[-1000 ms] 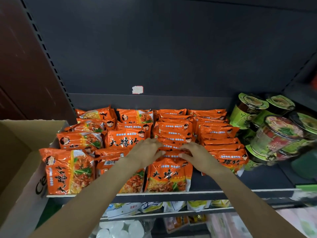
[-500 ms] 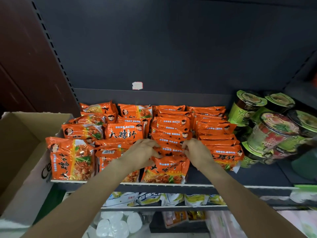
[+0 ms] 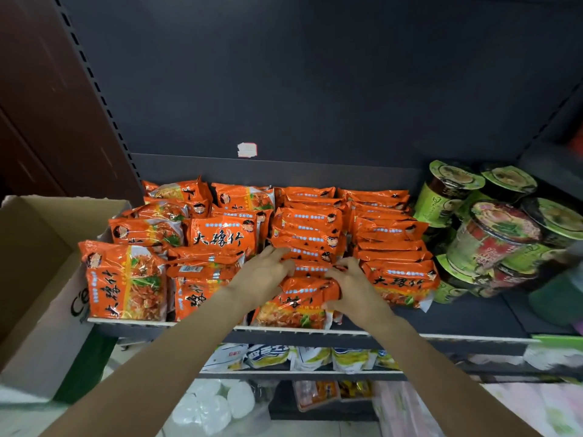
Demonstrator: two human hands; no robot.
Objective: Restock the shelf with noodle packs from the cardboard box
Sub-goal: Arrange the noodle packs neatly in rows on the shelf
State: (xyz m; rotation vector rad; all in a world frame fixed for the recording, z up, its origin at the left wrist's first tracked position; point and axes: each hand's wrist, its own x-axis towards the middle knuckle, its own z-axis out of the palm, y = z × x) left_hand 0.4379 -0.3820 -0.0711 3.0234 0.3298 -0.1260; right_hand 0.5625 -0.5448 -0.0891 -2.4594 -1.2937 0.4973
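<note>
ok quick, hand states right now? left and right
Left hand: open, straight fingers resting on the stacked orange noodle packs.
Right hand: fingers curled, pinching the front noodle pack.

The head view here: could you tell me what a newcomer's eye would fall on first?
The mass of orange noodle packs fills the left and middle of the shelf. At the front of the third row, the left hand and the right hand meet on one pack. Green-lidded cup noodles pile up on the right, and an open cardboard box sits at far left.
</note>
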